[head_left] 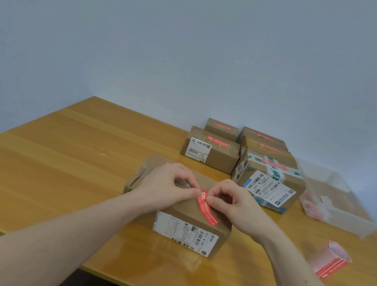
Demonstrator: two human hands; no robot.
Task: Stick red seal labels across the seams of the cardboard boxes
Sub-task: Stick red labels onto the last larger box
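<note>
Item: cardboard box [184, 220], brown, shipping slip on its near face, lying on the counter [54, 157] directly beneath both sets of fingers.

Item: red seal label [207, 208], a strip running from the fingers toward the box's near edge. Its far end is pinched between left hand [167, 187] and right hand [234, 205], thumb meeting forefinger on each, fingertips nearly touching over the strip. The near end appears already laid on the cardboard; whether the pinched end is stuck or lifted is hard to tell. A two-sided pinch likely keeps the strip taut and straight so it can be laid across the seam without wrinkles.

Item: label roll [330, 260], red on pale backing, standing on the counter to the right of the right fingers, within reach for the next strip.

Item: sealed boxes [238, 151], a cluster beyond the fingers, each with red on top; probably set back as finished.

Item: clear plastic tray [337, 207], far right of the fingers; blurred reddish contents.
</note>
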